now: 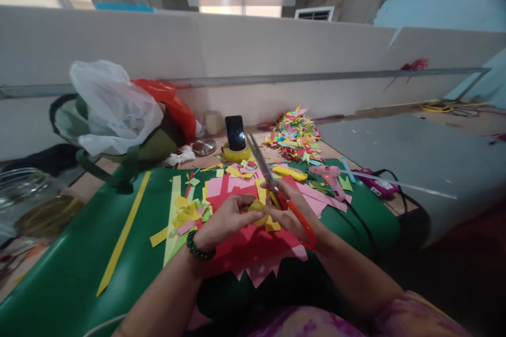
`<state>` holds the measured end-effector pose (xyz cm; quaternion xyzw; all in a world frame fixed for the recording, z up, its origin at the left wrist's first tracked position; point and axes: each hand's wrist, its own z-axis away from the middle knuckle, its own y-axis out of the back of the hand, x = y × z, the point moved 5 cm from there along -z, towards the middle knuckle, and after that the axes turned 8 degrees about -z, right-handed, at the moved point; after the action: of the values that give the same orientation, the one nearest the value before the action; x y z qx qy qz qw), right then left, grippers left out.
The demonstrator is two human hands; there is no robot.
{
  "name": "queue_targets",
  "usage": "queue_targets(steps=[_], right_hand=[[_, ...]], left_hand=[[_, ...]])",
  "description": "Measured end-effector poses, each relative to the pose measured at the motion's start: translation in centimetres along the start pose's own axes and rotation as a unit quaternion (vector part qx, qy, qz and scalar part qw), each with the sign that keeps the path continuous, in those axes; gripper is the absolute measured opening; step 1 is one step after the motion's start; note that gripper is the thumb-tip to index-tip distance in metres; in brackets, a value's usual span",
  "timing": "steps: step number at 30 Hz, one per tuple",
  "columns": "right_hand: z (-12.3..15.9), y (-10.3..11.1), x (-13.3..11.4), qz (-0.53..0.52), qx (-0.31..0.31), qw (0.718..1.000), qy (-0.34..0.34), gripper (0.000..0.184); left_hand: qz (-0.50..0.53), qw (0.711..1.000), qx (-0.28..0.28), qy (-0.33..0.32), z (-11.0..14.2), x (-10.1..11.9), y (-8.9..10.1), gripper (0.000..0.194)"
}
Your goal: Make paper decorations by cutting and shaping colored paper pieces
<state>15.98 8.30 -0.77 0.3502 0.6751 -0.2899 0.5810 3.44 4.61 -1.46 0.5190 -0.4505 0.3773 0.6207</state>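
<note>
My left hand (pixel 233 217), with a dark beaded bracelet at the wrist, is closed on a small piece of yellow paper (pixel 258 212), pinched between thumb and fingers. In my right hand (pixel 294 210) are scissors (pixel 264 160) with orange-red handles, their blades pointing up and away from me. The fingers of my right hand also come close to the yellow piece; whether they touch it I cannot tell. Beneath both hands lie red paper sheets (pixel 237 247) and pink ones (pixel 259 272). A paper flower (pixel 192 214) in yellow, green and pink sits left of my left hand.
A pink glue gun (pixel 330 176) lies at the right on the green mat (pixel 130 253). Yellow strips (pixel 124 234) lie at the left. Behind are a phone (pixel 235 133) on a yellow stand, a heap of paper flowers (pixel 298 134) and a bag with white plastic (pixel 114 108).
</note>
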Motion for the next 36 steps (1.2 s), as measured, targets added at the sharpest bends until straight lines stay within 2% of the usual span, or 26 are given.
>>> queue_targets(steps=[2,4,8,10,13,15,18,22,27,36], right_hand=[[0.1,0.0,-0.1,-0.023,0.029,0.999,0.011,0.039],[0.6,0.2,-0.3,-0.031,0.028,0.999,0.034,0.046],[2.4,1.3,-0.5,-0.003,-0.064,0.996,0.067,0.063],[3.4,2.1,-0.2,0.047,-0.102,0.993,0.047,0.068],[4.3,2.7,0.4,0.139,-0.123,0.983,-0.002,0.075],[4.5,2.4,0.6,0.168,-0.141,0.975,-0.017,0.078],[4.6,1.5,0.7,0.158,-0.165,0.973,-0.021,0.075],[4.6,1.2,1.0,0.135,-0.164,0.976,-0.038,0.067],[4.6,1.2,1.1,0.123,-0.179,0.975,-0.041,0.068],[4.7,1.5,1.4,0.175,-0.17,0.968,-0.066,0.07]], left_hand=[[0.045,0.999,0.028,0.003,-0.1,-0.1,0.2,0.029],[0.088,0.995,0.05,0.012,-0.2,-0.3,0.5,0.033],[0.14,0.984,0.109,0.013,-0.1,-0.4,1.4,0.03],[0.175,0.974,0.143,0.015,0.0,-0.3,2.0,0.03],[0.205,0.965,0.165,0.015,0.2,0.1,2.3,0.028],[0.197,0.966,0.166,0.009,0.3,0.5,2.2,0.025],[0.172,0.972,0.162,0.007,0.4,0.8,2.1,0.021],[0.154,0.976,0.154,0.011,0.5,0.7,2.0,0.016],[0.14,0.979,0.15,0.01,0.5,0.5,2.1,0.014],[0.142,0.983,0.119,0.0,0.1,-0.4,2.0,0.008]])
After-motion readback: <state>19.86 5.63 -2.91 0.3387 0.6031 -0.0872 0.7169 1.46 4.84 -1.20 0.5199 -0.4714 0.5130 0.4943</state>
